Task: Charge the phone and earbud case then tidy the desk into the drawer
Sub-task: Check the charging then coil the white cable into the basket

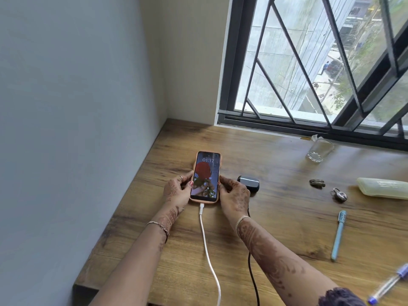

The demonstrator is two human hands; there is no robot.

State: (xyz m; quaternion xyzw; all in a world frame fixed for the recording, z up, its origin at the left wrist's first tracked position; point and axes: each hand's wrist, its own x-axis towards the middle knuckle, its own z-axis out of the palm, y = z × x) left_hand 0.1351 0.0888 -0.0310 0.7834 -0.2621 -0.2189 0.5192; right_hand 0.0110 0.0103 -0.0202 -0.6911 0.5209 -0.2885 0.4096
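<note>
Wooden counter (276, 217) under a barred window: the phone (205, 176) lies flat, long axis pointing away from the person, white cable (207, 246) plugged into its near end. Left hand (177, 189) and right hand (234, 193) clasp its long sides. The earbud case (249, 183) sits just right of the right hand, nearer that hand.

1. Soft daylight comes through the window (309, 62) beyond and to the right of the hands; the scene is evenly bright, with no harsh glare.
2. The wall (66, 107) to the left of the left hand (177, 191) looks dimmer, in a cool grey tone.
3. Faint, soft shadows lie on the wooden desk (276, 217) beside the right hand (234, 195).
4. The lit phone screen (206, 175) between the hands stays readable.
5. Wide-angle distortion slants the window bars.
6. The pen (388, 286) near the lower right corner is smeared and blurred.
</note>
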